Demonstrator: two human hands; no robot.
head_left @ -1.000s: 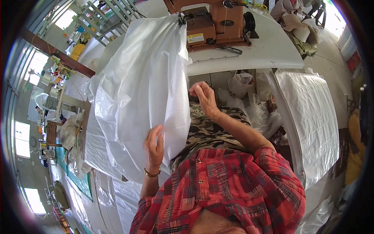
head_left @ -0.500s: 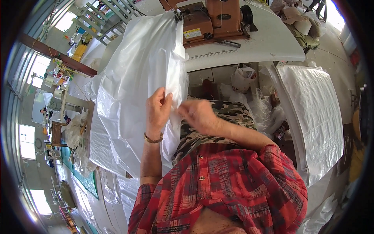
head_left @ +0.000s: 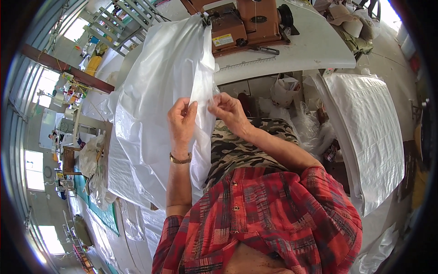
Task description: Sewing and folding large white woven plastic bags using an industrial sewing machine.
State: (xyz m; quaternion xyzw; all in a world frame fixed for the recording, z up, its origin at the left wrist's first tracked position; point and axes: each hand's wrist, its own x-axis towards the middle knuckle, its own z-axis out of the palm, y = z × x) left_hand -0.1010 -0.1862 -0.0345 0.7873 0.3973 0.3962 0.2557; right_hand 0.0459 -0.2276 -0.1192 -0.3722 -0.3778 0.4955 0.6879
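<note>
White plastic sheeting (head_left: 150, 91) hangs in loose folds from the needle area of a brown sewing machine (head_left: 244, 25) and spreads down to my left. My left hand (head_left: 181, 116) pinches the sheeting near its right edge, thumb against fingers. Just right of it, my right hand (head_left: 228, 112) grips the same edge between thumb and fingertips. Between the two hands a narrow folded strip of the sheeting runs up toward the machine. The exact layers under my fingertips are hidden.
The pale machine table (head_left: 292, 50) carries a printed ruler and a dark metal tool (head_left: 264, 50). At right lies a stack of white sheets (head_left: 365, 132). Under the table are a white bucket (head_left: 285, 89) and crumpled clear plastic (head_left: 305, 128). A rusty beam (head_left: 68, 68) crosses at left.
My right hand, blurred and lower before, has risen to the sheeting's edge and closed on it. My left hand has shifted slightly left and up, still pinching.
</note>
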